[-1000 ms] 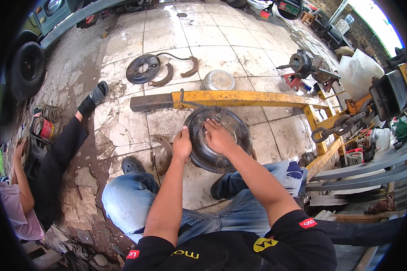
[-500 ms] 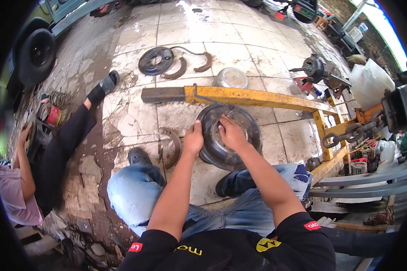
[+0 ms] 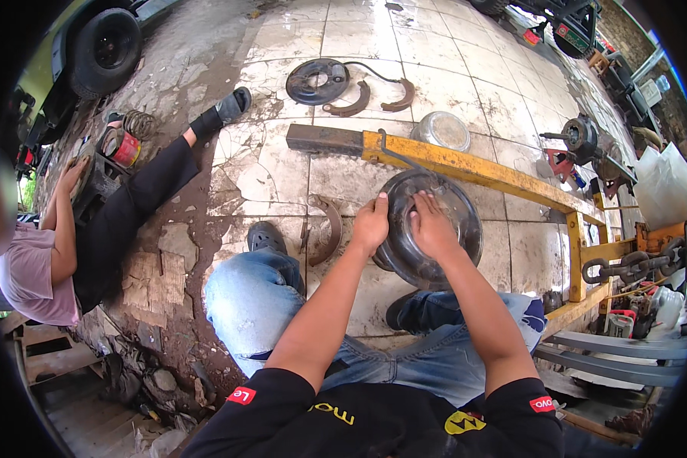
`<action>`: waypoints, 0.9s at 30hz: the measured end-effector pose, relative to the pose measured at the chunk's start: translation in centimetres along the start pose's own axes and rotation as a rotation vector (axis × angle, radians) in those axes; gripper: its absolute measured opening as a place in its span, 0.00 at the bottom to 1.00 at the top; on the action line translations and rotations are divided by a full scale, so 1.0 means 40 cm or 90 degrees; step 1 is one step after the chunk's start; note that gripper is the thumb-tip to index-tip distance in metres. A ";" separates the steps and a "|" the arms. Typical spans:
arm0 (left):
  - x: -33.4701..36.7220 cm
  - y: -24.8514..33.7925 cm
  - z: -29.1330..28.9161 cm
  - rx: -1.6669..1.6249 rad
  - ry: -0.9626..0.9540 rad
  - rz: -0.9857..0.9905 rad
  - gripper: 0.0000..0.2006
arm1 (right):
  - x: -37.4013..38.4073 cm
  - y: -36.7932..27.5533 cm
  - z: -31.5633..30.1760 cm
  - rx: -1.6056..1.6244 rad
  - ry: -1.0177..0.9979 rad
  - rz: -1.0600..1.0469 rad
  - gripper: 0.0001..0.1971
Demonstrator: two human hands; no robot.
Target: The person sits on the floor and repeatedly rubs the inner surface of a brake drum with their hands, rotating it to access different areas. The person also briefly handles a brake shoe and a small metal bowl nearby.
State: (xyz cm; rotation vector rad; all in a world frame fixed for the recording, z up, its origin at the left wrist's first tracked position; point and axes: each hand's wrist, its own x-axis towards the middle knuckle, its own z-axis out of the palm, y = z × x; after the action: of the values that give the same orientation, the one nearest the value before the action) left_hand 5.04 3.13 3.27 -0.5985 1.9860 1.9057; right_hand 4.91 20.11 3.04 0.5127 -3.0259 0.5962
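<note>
A dark, dished round metal plate [image 3: 456,235], like a brake backing plate, is between my knees, near the yellow metal frame. My left hand [image 3: 371,227] is closed around its left rim, thumb uppermost. My right hand [image 3: 433,227] lies on its inner face with fingers stretched out, pressed against the metal. A second dark edge shows under the plate's lower left; I cannot tell whether it belongs to another part. One curved, rusty brake shoe [image 3: 327,230] lies on the tiles left of my left hand.
Beyond the yellow frame [image 3: 466,169] lie another backing plate [image 3: 300,84], two brake shoes [image 3: 398,96] and a round silvery drum [image 3: 444,131]. A heavy chain [image 3: 635,264] hangs at right. At left sits another person [image 3: 34,267], a leg stretched across the floor.
The whole view has shifted, so the scene sits farther right. My right fingers lie flatter on the plate, and its lower left edge looks slightly raised. My left hand keeps its hold.
</note>
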 end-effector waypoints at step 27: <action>0.020 -0.007 0.018 -0.111 -0.009 -0.002 0.31 | -0.194 0.027 -0.084 0.025 -0.195 -0.124 0.25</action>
State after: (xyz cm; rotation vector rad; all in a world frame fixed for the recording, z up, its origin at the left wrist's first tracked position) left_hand 4.47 3.78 2.60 -0.6304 1.8213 2.0892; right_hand 11.73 24.72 5.16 0.9729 -3.1905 0.6169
